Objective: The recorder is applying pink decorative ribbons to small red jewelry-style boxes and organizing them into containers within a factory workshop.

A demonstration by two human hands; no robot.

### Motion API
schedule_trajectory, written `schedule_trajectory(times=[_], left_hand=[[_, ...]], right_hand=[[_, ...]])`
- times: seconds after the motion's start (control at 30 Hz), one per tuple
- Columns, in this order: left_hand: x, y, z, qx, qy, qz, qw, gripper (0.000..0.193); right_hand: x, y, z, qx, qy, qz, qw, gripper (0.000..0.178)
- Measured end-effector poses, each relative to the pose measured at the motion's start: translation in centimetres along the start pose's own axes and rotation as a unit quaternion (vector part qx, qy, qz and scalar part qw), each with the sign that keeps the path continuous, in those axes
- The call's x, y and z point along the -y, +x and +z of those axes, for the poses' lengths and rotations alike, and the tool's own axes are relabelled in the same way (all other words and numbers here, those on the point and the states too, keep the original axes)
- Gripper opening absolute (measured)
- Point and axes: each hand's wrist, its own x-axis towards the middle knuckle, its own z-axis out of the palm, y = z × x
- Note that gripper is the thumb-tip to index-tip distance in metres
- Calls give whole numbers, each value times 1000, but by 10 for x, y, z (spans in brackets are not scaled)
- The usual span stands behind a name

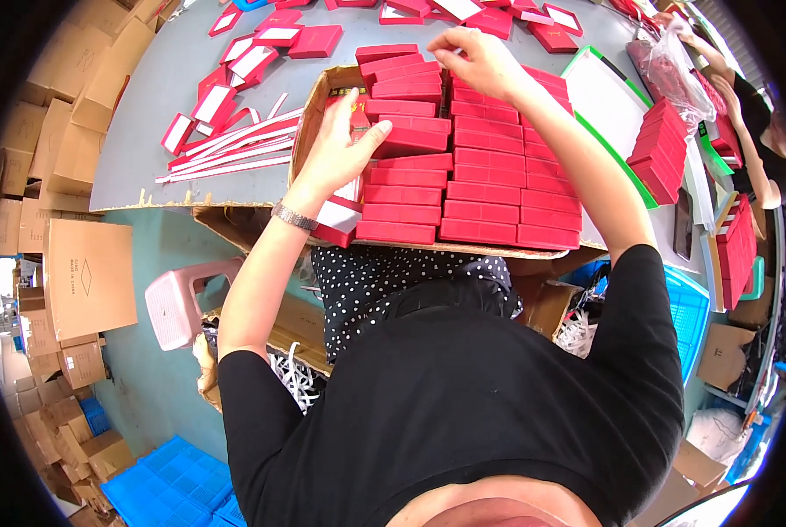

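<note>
A cardboard carton [301,149] at the table's near edge is packed with stacked rows of flat red gift boxes [481,211]. My left hand [336,154] reaches into the carton's left side, thumb spread away from the fingers. Its thumb lies against the end of a red box [415,136] that sits slightly askew; the fingertips are partly hidden beside a red surface with gold marks. Over the far rows hovers my right hand [485,66], fingers loosely bent and apart, with nothing visible in them. Below my left wrist, a red-and-white box [338,215] is wedged along the carton's side.
White-and-red strips [235,158] and open red boxes [213,105] lie on the grey table [138,176]. A green-edged white tray [604,105] and a row of red boxes [661,149] are on the right, near another person's arm [749,145]. A pink stool [178,303] stands left.
</note>
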Motion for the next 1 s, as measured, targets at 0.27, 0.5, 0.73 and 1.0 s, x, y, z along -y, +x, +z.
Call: schedule_trajectory(times=[0.27, 0.5, 0.73, 1.0], left_hand=[[-15, 4, 19, 100, -300, -234, 920, 77], [13, 31, 4, 63, -287, -195, 936, 88], [6, 78, 37, 40, -316, -151, 936, 81], [3, 98, 48, 84, -330, -180, 923, 79]], right_hand=[[-25, 63, 54, -9, -75, -102, 992, 43], [-48, 79, 30, 160, 7, -1, 987, 32], [-62, 60, 22, 179, 51, 37, 982, 33], [-52, 39, 28, 105, -56, 27, 993, 39]])
